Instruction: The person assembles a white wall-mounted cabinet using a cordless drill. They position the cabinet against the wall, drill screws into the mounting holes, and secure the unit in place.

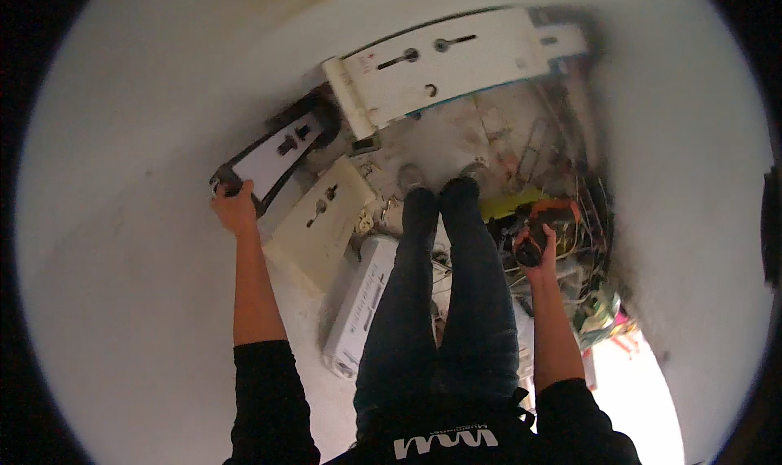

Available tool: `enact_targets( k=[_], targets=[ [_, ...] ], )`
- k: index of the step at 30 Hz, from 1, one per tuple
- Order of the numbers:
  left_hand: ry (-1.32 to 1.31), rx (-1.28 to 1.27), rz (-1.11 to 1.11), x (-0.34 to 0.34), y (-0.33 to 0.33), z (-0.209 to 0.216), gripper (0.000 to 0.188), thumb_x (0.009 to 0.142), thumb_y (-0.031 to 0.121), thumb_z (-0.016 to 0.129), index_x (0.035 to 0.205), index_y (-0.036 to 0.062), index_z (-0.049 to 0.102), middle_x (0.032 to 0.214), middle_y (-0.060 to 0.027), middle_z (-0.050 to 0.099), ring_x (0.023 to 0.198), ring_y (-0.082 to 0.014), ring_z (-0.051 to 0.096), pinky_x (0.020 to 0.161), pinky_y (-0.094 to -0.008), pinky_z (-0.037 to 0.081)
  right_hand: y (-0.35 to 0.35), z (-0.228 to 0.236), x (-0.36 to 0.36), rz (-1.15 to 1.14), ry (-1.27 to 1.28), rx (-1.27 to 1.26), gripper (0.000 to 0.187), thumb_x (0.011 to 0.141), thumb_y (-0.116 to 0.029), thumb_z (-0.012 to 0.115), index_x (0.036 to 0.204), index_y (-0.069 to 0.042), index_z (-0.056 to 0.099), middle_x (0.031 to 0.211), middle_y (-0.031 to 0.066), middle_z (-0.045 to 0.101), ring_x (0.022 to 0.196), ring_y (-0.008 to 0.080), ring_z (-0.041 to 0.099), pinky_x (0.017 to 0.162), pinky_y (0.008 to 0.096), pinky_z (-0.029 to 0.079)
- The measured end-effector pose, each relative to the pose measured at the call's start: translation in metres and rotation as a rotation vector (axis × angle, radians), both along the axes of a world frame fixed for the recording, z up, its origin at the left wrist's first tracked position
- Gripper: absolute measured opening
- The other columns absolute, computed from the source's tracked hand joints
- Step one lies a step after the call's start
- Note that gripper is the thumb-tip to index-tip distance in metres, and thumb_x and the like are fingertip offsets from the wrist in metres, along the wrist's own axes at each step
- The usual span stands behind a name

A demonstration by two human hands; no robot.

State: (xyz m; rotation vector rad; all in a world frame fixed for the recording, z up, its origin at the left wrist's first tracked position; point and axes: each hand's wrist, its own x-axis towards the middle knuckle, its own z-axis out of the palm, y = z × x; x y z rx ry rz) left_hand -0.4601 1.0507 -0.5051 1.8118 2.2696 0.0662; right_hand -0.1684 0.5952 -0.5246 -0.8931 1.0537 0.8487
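Note:
My left hand (235,211) is closed on the near end of a long white panel with black edges (267,165), which has dark cut-outs toward its far end. The panel slants against the wall on the left. In my right hand (546,257) is an orange and black cordless drill (554,212), gripped out to the right of my legs, above a heap of clutter. Its tip is too blurred to make out. Beside the held panel leans a cream panel with dark slots (322,225).
A big cream board with slots (464,62) stands along the far wall. A long white box (364,302) lies left of my legs (440,302). Debris covers the floor near my shoes. Cables and a yellow-green object (511,204) lie at the right, by a pale wall (684,188).

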Motion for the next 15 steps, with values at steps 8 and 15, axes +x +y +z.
enact_targets(
  k=[8,15],
  targets=[
    [-0.224,-0.037,-0.036,-0.04,0.057,-0.043,0.058,0.068,0.032,0.067,0.109,-0.0072,0.052,0.104,-0.0184,0.058,0.092,-0.0275,0.056,0.08,-0.0387,0.045,-0.004,0.002,-0.016,-0.056,0.036,-0.001,0.028,0.076,-0.027,0.06,0.088,-0.003,0.052,0.073,0.0075,0.055,0.065,0.0187,0.056,0.059,0.0319,0.049],
    [0.4,-0.056,-0.23,-0.043,0.082,-0.052,0.067,0.072,0.047,0.066,0.109,-0.0063,0.049,0.109,-0.0229,0.05,0.103,-0.0339,0.049,0.082,-0.0409,0.044,-0.026,-0.004,-0.025,-0.176,0.078,-0.034,0.032,0.075,-0.028,0.061,0.089,-0.002,0.05,0.074,0.0084,0.054,0.065,0.0189,0.056,0.058,0.033,0.05]
  ],
)
